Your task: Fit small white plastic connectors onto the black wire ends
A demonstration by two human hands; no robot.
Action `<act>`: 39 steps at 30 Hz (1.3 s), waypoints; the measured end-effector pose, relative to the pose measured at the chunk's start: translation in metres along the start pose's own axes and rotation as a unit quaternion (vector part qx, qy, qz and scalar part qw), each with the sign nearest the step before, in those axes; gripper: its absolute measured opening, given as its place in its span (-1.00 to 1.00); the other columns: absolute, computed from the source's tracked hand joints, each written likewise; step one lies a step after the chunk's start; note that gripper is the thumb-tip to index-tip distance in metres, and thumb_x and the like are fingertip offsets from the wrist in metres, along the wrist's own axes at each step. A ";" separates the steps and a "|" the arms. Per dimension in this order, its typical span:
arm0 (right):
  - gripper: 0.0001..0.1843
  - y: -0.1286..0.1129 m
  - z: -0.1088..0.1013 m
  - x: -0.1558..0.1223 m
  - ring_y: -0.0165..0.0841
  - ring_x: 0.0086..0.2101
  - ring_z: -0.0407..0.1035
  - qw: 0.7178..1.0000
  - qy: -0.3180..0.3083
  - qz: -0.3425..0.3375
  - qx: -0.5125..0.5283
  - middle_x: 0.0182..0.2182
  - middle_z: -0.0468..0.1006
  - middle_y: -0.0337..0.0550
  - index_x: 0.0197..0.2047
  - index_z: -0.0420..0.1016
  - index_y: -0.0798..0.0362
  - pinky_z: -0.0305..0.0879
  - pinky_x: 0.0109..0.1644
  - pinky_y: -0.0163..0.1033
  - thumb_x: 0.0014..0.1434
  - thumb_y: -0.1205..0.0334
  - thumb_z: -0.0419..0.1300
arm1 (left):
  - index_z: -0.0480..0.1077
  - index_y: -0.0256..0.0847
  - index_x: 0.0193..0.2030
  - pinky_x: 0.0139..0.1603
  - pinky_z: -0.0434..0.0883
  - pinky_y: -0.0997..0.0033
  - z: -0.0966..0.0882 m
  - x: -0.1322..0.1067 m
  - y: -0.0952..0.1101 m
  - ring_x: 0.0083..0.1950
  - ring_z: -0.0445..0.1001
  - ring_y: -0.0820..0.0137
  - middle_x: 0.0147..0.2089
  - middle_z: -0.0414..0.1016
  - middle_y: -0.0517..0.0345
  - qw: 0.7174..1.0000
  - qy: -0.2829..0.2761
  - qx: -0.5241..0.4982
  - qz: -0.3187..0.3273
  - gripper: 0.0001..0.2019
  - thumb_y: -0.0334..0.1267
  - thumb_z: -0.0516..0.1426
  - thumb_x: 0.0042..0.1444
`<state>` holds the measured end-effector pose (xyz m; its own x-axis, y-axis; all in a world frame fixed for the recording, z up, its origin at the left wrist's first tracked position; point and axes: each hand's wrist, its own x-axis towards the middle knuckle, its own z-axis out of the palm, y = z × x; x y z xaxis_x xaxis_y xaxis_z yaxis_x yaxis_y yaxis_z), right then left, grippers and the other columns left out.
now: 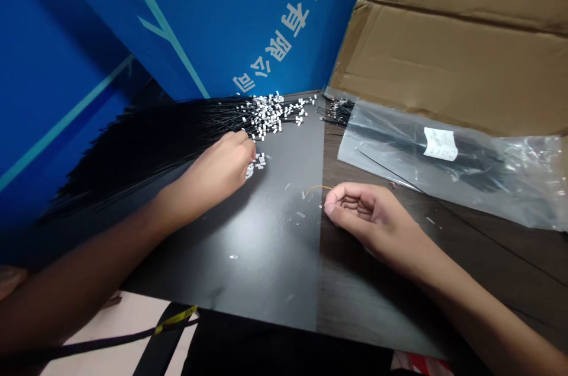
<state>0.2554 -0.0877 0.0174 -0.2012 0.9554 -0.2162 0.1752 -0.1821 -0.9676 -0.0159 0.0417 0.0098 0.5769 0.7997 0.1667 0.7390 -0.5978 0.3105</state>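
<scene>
My left hand (228,160) is closed, its fingertips turned down and mostly hidden, beside a small group of white connectors (261,159). Just beyond it lies a large bundle of black wires (177,124), with a heap of white connectors (270,112) at its right end. My right hand (366,210) has thumb and index finger pressed together over the table, the other fingers curled. What that pinch holds is too small to make out. A thin yellow wire (316,187) curves up to its index finger; whether it is gripped I cannot tell.
Small clear pieces (300,214) lie scattered on the dark table (266,281). At the right, a clear plastic bag (399,151) of black wires rests against a cardboard box (457,62). One loose black wire (479,231) runs past my right forearm. A blue printed panel (213,15) stands behind.
</scene>
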 end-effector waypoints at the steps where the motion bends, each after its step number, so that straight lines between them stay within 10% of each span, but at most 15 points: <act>1: -0.75 -0.001 -0.001 0.000 -0.41 -0.42 0.21 1.000 -0.008 0.000 0.015 -0.45 0.39 -0.29 -0.31 0.50 0.04 0.15 -0.31 -0.27 0.26 0.09 0.40 | 0.50 -0.21 -0.34 0.05 0.41 0.07 -0.001 0.000 0.002 -0.11 0.46 0.04 -0.23 0.48 -0.11 1.000 0.003 0.004 0.002 -0.78 -0.45 0.10 0.29; 6: -0.70 -0.003 -0.004 -0.003 -0.40 -0.40 0.26 0.994 -0.059 0.004 0.090 -0.44 0.43 -0.28 -0.31 0.52 0.05 0.18 -0.28 -0.27 0.30 0.03 0.43 | 0.54 -0.25 -0.15 -0.01 0.44 0.18 -0.003 -0.006 0.033 -0.08 0.56 0.17 -0.12 0.62 -0.05 0.981 -0.025 -0.192 0.004 -0.85 -0.33 0.12 0.40; 12: -0.74 -0.006 0.001 -0.005 -0.38 -0.34 0.44 0.994 -0.061 -0.014 0.084 -0.39 0.57 -0.25 -0.28 0.55 0.03 0.35 -0.19 -0.25 0.28 0.10 0.50 | 0.58 -0.29 -0.15 -0.16 0.55 0.44 0.013 -0.029 0.075 -0.27 0.62 0.41 -0.29 0.68 0.08 0.761 -0.179 -0.614 -0.110 -0.93 -0.34 0.34 0.30; 16: -0.79 -0.002 0.005 -0.007 -0.30 -0.24 0.58 0.996 -0.048 -0.033 0.069 -0.30 0.69 -0.16 -0.25 0.57 0.02 0.45 -0.08 -0.20 0.31 0.16 0.48 | 0.63 -0.31 -0.16 -0.16 0.57 0.47 0.021 -0.036 0.079 -0.27 0.64 0.42 -0.31 0.70 0.07 0.699 -0.163 -0.678 -0.157 -0.88 -0.36 0.44 0.22; 39: -0.83 0.004 -0.001 -0.004 -0.35 -0.32 0.47 0.991 -0.076 0.010 0.107 -0.37 0.62 -0.20 -0.29 0.62 0.02 0.38 -0.12 -0.22 0.34 0.17 0.37 | 0.74 -0.25 -0.16 -0.15 0.55 0.58 0.021 -0.035 0.076 -0.26 0.64 0.47 -0.33 0.73 0.11 0.700 -0.116 -0.685 -0.165 -0.86 -0.45 0.48 0.15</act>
<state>0.2580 -0.0917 0.0149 -0.3451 0.9079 -0.2379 -0.0234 -0.2618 -0.9648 0.0280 -0.0328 0.0083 0.6123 0.7556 -0.2325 -0.0902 0.3589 0.9290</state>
